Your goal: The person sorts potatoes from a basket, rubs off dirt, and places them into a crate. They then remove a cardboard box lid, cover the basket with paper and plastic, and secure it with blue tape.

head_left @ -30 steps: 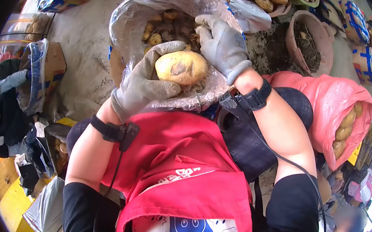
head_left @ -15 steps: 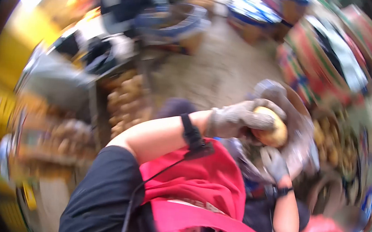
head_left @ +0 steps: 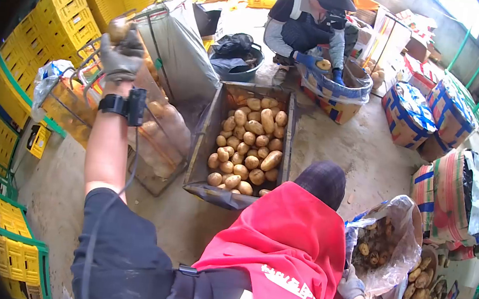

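Left hand (head_left: 121, 58), fabric-gloved, around a rounded potato (head_left: 118, 29).

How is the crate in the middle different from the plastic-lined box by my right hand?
The crate is rectangular; the lined box looks rounded. The crate is heaped with potatoes; the lined box shows fewer, among dark dirt. The crate has a dark rim; the lined box, crumpled plastic. Both are open.

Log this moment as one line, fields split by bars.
left hand: raised, holding potato | right hand: at lined container's rim | crate: holds loose potatoes | co-worker: crouching, another potato in hand
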{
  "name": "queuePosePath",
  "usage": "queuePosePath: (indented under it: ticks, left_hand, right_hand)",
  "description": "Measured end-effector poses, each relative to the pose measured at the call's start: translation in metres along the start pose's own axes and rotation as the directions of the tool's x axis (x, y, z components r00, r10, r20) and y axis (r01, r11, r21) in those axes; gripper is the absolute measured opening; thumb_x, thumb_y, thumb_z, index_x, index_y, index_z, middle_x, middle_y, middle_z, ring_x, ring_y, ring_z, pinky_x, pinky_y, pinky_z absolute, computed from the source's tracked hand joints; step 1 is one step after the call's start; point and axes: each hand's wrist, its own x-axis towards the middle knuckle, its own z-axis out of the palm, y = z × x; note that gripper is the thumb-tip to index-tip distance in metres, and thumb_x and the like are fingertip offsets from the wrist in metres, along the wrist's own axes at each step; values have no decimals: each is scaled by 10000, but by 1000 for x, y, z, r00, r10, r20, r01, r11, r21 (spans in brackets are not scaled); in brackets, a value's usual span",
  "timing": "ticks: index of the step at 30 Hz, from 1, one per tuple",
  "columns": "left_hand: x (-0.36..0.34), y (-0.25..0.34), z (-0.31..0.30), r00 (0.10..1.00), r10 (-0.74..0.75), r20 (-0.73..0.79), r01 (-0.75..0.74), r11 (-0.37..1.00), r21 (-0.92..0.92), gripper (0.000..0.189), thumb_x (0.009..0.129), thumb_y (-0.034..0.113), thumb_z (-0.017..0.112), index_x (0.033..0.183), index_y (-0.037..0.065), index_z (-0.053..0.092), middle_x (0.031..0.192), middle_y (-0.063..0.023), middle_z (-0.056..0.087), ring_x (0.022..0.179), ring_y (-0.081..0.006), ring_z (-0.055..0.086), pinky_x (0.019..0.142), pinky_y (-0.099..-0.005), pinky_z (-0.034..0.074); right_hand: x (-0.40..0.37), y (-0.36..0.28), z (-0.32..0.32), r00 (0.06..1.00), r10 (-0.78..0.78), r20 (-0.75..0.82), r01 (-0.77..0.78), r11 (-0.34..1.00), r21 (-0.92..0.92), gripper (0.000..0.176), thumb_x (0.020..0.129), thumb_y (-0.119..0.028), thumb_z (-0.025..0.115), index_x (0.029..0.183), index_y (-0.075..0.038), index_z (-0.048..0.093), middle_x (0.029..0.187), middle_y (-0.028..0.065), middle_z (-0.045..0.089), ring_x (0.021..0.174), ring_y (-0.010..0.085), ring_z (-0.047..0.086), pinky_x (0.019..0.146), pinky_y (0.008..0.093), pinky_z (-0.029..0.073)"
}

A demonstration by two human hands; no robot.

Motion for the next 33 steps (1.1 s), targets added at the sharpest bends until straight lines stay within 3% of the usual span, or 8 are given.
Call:
queuePosePath:
  ticks: [1,3,5,8,12,20,29,33]
  left_hand:
    - [3,15,-26,959,-121,257,145,986,-79,710,968,482,557,1359,-108,493,1230,-229,667,988,-280,714,854,-397,599]
    - [-10,-12,-3,954,194,-228,-169,978,126,699,980,468,550,1394,-91,482,1323,-235,636,1153,-312,671,876,-398,588]
    - [-21,-43,-15,967,126,-223,-94,984,150,650,1002,439,531,1407,-68,499,1384,-219,607,1245,-327,621,882,-418,584]
    - [-36,-115,-20,950,-268,161,284,955,-87,562,1018,392,526,1380,-37,553,1366,-195,627,1208,-322,642,897,-430,579]
    - [-53,-256,1,655,-568,497,713,683,-160,565,1020,362,535,1422,-34,507,1422,-200,583,1281,-328,592,997,-441,537]
    - [-162,-502,176,212,-841,498,908,357,218,479,1049,323,499,1441,47,505,1428,-108,574,1269,-245,554,1016,-363,482]
    - [-355,-727,285,-269,-960,76,398,-39,916,402,1043,271,550,1394,76,568,1306,-53,644,1150,-155,623,953,-286,496]
    - [-414,-812,256,-367,-921,133,-355,270,895,412,1017,285,550,1396,127,571,1346,-53,630,1262,-209,582,1075,-363,446]
  right_hand:
    - [-10,-13,-13,1000,-11,-2,11,1000,11,551,932,-304,496,1464,-175,438,1111,296,683,1028,496,650,902,536,514]
    - [-27,-32,-36,1000,8,28,-10,999,50,504,934,-270,508,1427,-169,469,1079,270,694,1030,476,656,880,527,518]
    - [-4,17,-5,990,-140,-36,144,978,152,401,934,-222,528,1325,-139,556,1042,248,703,1014,449,669,862,498,527]
    - [-16,2,-43,973,-166,-163,199,955,218,258,922,-137,527,1146,-86,643,1006,239,700,987,415,682,842,456,534]
    - [-26,21,-76,913,-131,-387,224,953,205,387,911,-71,613,1295,-24,639,1106,193,714,1020,328,684,906,404,541]
    - [-13,89,-127,830,224,-510,28,898,439,392,934,-315,584,1179,-39,716,1003,178,744,967,298,713,887,368,533]
    - [1,127,-123,907,261,-331,-119,912,392,477,938,-385,585,1266,-46,651,1107,210,717,1060,392,677,919,462,530]
    - [8,150,-130,889,311,-338,-180,913,367,458,940,-390,598,1236,-47,665,1057,193,726,976,383,695,843,470,553]
